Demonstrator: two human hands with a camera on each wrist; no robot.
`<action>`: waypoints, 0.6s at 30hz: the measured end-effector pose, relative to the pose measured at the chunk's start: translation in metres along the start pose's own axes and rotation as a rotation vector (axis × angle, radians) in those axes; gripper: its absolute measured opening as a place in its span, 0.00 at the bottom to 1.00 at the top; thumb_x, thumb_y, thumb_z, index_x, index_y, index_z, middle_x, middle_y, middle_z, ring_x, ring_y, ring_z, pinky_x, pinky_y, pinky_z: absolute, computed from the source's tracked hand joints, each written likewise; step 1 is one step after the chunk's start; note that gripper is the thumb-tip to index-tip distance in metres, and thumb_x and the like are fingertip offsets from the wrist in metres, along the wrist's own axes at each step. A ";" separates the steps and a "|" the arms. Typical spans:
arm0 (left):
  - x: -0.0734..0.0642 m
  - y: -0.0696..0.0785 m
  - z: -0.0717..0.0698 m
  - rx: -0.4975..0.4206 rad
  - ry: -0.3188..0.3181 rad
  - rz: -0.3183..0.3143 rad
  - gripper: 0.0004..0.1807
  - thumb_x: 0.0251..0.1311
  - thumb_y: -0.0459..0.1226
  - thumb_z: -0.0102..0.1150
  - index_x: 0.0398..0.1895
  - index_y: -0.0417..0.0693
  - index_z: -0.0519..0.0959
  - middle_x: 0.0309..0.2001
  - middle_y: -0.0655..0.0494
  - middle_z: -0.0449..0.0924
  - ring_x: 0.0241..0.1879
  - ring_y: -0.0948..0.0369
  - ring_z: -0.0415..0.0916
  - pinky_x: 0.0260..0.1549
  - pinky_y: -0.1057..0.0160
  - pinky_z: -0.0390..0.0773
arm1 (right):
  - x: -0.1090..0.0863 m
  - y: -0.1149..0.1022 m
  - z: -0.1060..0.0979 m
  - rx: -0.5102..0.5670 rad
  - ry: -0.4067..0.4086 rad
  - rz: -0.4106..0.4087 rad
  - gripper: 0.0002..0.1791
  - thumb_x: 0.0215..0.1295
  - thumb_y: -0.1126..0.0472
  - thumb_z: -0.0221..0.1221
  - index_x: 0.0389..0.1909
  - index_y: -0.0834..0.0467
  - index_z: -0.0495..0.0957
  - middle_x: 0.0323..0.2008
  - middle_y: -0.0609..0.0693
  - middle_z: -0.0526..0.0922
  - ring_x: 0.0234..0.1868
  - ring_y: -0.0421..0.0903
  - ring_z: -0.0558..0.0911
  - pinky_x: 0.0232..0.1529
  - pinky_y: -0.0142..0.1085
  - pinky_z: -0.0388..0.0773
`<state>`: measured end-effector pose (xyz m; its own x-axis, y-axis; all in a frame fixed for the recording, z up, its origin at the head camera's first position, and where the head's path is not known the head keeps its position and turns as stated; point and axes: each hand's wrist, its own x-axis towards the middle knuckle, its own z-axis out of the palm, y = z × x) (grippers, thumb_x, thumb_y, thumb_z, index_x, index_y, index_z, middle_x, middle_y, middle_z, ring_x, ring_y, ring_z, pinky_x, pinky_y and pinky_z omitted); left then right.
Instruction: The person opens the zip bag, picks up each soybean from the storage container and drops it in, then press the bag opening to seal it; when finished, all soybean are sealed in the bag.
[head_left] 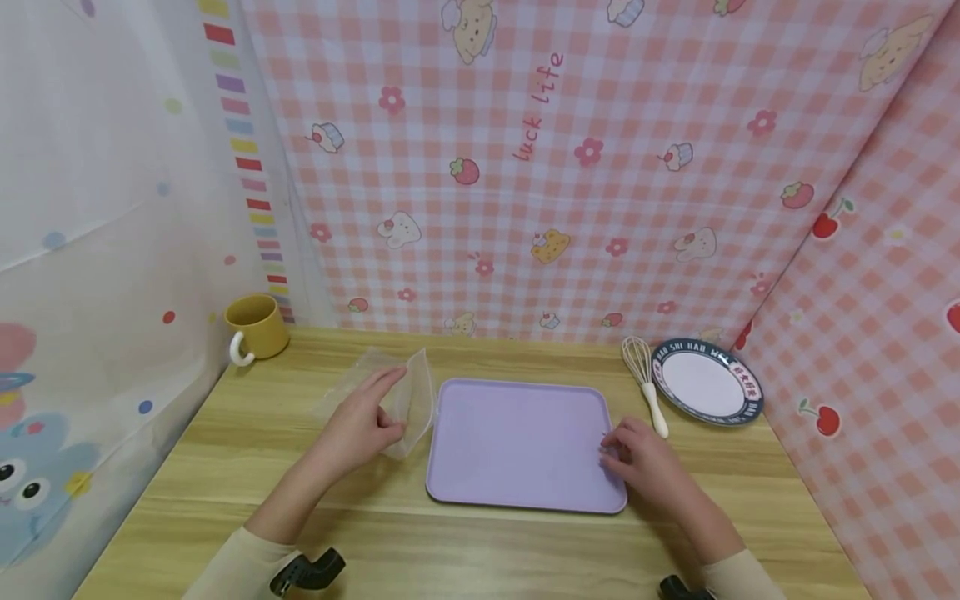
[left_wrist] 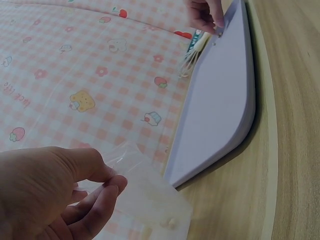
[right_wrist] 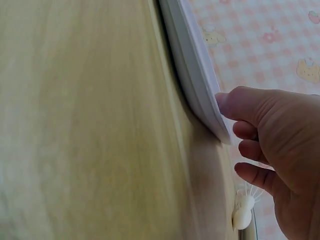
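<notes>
My left hand [head_left: 365, 422] pinches the edge of a clear plastic bag [head_left: 414, 408] between thumb and fingers, just left of a lilac tray [head_left: 525, 446]. In the left wrist view, a few small beige pieces [left_wrist: 170, 223] show through the bag's lower part. Over the tray's right edge is my right hand [head_left: 647, 463], its fingers bent and the fingertips low at the surface. The left wrist view shows tiny beige bits [left_wrist: 214, 44] on the tray by those fingertips. Whether the right fingers hold one of them is too small to tell.
Beyond the right hand lie a whisk [head_left: 647, 383] with a white handle and a round plate [head_left: 705, 383] with a dark patterned rim. A yellow mug [head_left: 258, 327] stands at the back left corner of the wooden table [head_left: 480, 550]. Patterned cloths [head_left: 547, 200] hang around it.
</notes>
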<state>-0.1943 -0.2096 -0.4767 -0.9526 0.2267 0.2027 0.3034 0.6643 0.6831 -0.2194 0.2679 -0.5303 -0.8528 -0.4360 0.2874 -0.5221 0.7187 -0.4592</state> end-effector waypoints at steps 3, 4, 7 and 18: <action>0.000 0.000 0.001 0.003 0.004 0.005 0.47 0.58 0.24 0.75 0.83 0.37 0.68 0.77 0.42 0.70 0.29 0.67 0.81 0.31 0.65 0.84 | -0.002 0.005 0.000 -0.020 -0.020 0.001 0.10 0.61 0.69 0.79 0.38 0.56 0.88 0.36 0.42 0.76 0.37 0.40 0.74 0.38 0.36 0.76; 0.000 0.000 0.001 0.003 0.005 0.005 0.47 0.58 0.24 0.75 0.83 0.37 0.68 0.77 0.42 0.70 0.29 0.67 0.81 0.30 0.65 0.84 | -0.003 0.007 0.000 -0.025 -0.028 0.005 0.10 0.60 0.69 0.79 0.38 0.56 0.88 0.36 0.42 0.76 0.38 0.40 0.74 0.38 0.36 0.77; 0.001 0.001 0.001 0.002 0.008 0.002 0.47 0.58 0.24 0.75 0.83 0.37 0.68 0.76 0.42 0.71 0.29 0.68 0.81 0.30 0.65 0.84 | -0.003 0.008 0.000 -0.036 -0.040 0.012 0.10 0.61 0.69 0.78 0.38 0.55 0.88 0.37 0.42 0.76 0.38 0.39 0.74 0.39 0.37 0.77; 0.000 0.002 0.000 0.003 0.000 -0.004 0.47 0.58 0.25 0.75 0.83 0.37 0.67 0.76 0.42 0.71 0.29 0.67 0.81 0.31 0.65 0.84 | -0.001 0.004 0.001 -0.054 -0.044 0.053 0.07 0.63 0.69 0.76 0.38 0.56 0.89 0.36 0.42 0.77 0.38 0.41 0.74 0.39 0.37 0.77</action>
<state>-0.1940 -0.2080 -0.4753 -0.9538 0.2243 0.1999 0.2998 0.6676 0.6815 -0.2208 0.2709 -0.5331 -0.8793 -0.4191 0.2262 -0.4762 0.7691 -0.4262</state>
